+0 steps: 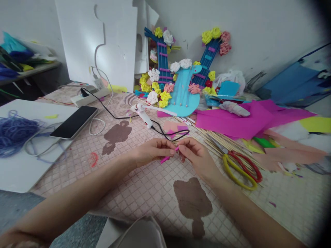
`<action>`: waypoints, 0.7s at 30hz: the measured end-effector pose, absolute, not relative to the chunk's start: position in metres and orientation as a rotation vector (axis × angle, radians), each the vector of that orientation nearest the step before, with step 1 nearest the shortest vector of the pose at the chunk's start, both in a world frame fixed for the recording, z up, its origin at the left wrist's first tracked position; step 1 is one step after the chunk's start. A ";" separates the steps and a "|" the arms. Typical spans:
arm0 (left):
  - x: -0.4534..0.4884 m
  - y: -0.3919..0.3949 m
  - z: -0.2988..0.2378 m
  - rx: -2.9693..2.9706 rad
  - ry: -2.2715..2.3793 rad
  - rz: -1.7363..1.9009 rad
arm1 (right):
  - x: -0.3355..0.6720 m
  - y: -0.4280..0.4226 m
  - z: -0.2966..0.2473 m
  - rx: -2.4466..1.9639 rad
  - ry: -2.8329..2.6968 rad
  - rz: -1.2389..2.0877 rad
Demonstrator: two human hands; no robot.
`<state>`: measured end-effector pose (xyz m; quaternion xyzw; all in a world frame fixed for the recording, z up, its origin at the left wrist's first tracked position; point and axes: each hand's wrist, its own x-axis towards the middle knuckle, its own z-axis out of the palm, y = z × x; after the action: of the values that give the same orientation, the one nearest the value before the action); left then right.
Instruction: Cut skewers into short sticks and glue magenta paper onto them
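Note:
Both my hands meet over the middle of the patterned cloth [144,193]. My left hand [152,152] is closed in a pinch on a small pink paper strip [166,158], whose end sticks out below the fingers. My right hand [196,155] is closed too, its fingertips gripping the other end of the same strip. The strip sits between the two hands, slightly above the cloth.
Red-and-yellow scissors [243,170] lie right of my right hand on thin wooden sticks [207,136]. A white glue gun [143,115] with a black cord, a phone [74,122], a power strip [89,96], magenta paper [240,120], blue yarn [14,134] and blue guitar shapes with paper flowers [181,91] surround them.

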<state>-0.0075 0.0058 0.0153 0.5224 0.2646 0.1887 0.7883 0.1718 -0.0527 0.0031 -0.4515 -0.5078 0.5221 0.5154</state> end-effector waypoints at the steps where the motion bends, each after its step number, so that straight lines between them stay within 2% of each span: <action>1: -0.008 0.006 0.015 1.113 0.565 0.405 | 0.172 -0.052 0.002 -1.089 -1.224 1.251; 11: -0.009 0.007 0.016 1.024 0.590 0.413 | 0.178 -0.047 0.001 -1.167 -1.278 1.156; 17: -0.010 0.008 0.015 0.943 0.591 0.420 | 0.179 -0.048 0.003 -0.942 -0.986 1.377; 21: -0.009 0.010 0.013 0.831 0.626 0.468 | 0.186 -0.042 0.010 -0.804 -0.803 1.408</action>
<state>-0.0090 0.0102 0.0131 0.3935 0.2962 0.2216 0.8416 0.1862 -0.0424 0.0100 -0.3495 -0.3490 0.6117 0.6180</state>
